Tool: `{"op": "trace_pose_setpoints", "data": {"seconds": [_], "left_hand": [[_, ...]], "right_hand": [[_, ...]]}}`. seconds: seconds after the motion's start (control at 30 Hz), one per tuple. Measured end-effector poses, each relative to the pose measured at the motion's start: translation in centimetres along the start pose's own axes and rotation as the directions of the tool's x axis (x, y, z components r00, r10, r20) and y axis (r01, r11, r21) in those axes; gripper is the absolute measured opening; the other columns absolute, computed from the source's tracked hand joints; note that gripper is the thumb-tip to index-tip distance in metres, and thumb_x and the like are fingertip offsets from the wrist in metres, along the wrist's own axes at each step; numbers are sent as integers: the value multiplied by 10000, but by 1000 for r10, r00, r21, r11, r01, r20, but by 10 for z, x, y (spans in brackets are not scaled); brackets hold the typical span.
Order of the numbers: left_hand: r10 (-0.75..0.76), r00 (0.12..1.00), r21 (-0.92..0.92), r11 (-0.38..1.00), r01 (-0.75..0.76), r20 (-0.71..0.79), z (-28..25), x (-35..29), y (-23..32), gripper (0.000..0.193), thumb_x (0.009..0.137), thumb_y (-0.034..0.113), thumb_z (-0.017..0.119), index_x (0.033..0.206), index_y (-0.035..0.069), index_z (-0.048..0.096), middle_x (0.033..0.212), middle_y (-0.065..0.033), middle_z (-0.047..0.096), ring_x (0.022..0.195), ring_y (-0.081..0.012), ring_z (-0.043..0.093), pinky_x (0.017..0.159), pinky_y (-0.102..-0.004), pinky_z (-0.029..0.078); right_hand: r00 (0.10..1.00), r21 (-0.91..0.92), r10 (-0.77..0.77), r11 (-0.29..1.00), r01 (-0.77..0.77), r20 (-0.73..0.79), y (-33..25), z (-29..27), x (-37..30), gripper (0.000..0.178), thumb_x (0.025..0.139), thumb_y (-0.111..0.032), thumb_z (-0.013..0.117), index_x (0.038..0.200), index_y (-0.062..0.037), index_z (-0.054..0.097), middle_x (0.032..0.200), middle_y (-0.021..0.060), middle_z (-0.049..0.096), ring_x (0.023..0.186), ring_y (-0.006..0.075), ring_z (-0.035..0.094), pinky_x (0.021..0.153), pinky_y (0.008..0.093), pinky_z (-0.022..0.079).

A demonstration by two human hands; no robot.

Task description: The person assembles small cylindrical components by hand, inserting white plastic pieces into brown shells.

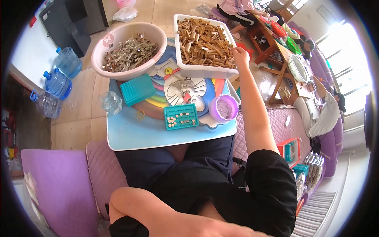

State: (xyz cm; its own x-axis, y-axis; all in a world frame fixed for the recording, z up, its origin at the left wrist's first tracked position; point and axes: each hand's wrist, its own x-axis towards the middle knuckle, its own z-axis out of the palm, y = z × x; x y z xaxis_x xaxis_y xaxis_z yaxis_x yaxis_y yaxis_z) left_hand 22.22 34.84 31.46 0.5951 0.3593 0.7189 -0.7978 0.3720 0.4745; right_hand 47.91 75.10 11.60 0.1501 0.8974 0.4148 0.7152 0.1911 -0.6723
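My right hand (pixel 241 56) is stretched forward to the right rim of a white plastic tub (pixel 209 72), its fingers curled together. What they grip, if anything, is hidden. The tub is heaped with short brown strip-like pieces (pixel 203 41). Across my body at the lower edge lies my left hand (pixel 221 229), fingers stretched out and partly cut off by the frame. Near me on the low table stand a teal compartment tray (pixel 170 125) with small round pale pieces in it and a purple cup (pixel 213 107) with pale contents.
A pink basin (pixel 158 59) of clear-and-metallic small items stands beside the tub. A teal box (pixel 137 89), a clear plastic container (pixel 111 102) and a small loose pile (pixel 184 84) share the cartoon-printed table (pixel 134 138). Water jugs (pixel 58 83) stand left; other people work at right.
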Motion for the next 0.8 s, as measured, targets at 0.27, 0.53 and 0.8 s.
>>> {"op": "trace_pose_setpoints", "data": {"seconds": [0.27, 0.53, 0.8], "left_hand": [[-299, 953, 66, 951, 302, -52, -9, -17, -13, 962, 834, 682, 381, 1182, -212, 451, 1184, -349, 506, 1123, -411, 523, 927, -414, 421], [-63, 982, -334, 943, -1, -180, -3, -16, -5, 460, 910, 387, 508, 1105, -29, 486, 1210, -347, 477, 1176, -427, 460, 952, -449, 373], [37, 997, -20, 999, -38, -62, -12, -21, -11, 341, 910, 346, 537, 1043, 79, 372, 1198, -383, 477, 1171, -444, 466, 961, -507, 324]], "right_hand": [[934, 491, 343, 800, -345, 98, 13, -27, 9, 172, 807, -178, 574, 869, -82, 702, 725, -26, 603, 625, 64, 526, 532, 228, 410], [997, 34, 58, 998, -60, 58, 21, -3, 19, 194, 778, -153, 594, 917, -73, 701, 804, 21, 660, 695, 126, 593, 628, 261, 463], [998, -51, -3, 999, 6, 60, -1, 29, 16, 222, 780, -140, 573, 979, -87, 657, 869, 74, 678, 807, 191, 640, 750, 301, 486]]}}
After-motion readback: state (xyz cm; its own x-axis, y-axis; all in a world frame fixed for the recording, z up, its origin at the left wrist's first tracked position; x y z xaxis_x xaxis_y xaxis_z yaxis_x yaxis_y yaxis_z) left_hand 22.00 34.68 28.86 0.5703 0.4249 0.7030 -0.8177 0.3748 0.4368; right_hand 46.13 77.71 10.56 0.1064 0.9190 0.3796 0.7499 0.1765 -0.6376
